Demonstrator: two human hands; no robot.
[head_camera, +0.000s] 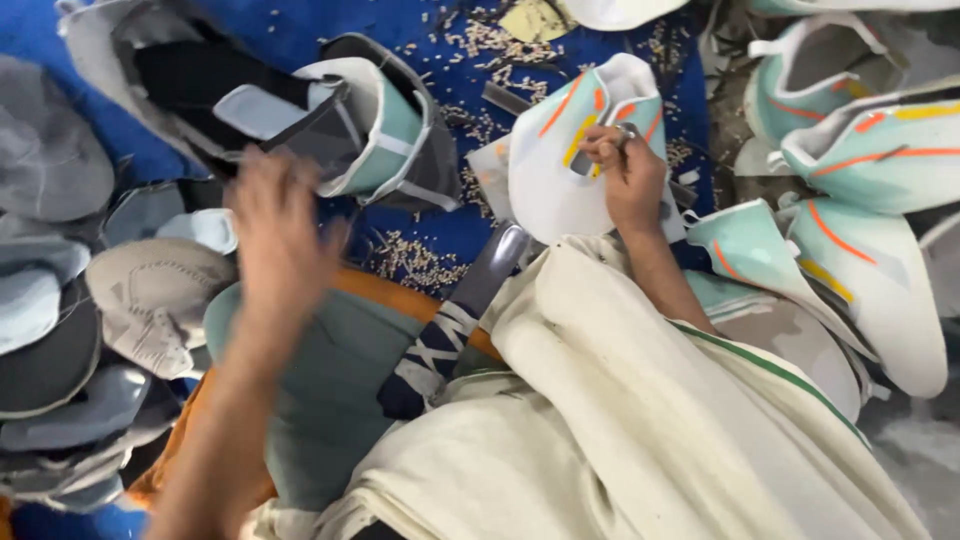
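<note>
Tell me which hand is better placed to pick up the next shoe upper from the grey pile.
Left, probably. The left hand hovers empty beside the grey pile; the right hand grips a white and teal upper with a metal tool.

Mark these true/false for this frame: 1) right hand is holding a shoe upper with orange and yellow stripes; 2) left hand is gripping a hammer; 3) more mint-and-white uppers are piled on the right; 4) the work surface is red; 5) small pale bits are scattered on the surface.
1) True. The right hand grips the white and mint shoe upper with orange and yellow stripes; a small metal tool seems to be in the fingers too.
2) False. The left hand is motion-blurred, open and holds nothing.
3) True. The pile of uppers lies at the right.
4) False. The work surface is blue.
5) True. Small pale bits are scattered across it.
</note>
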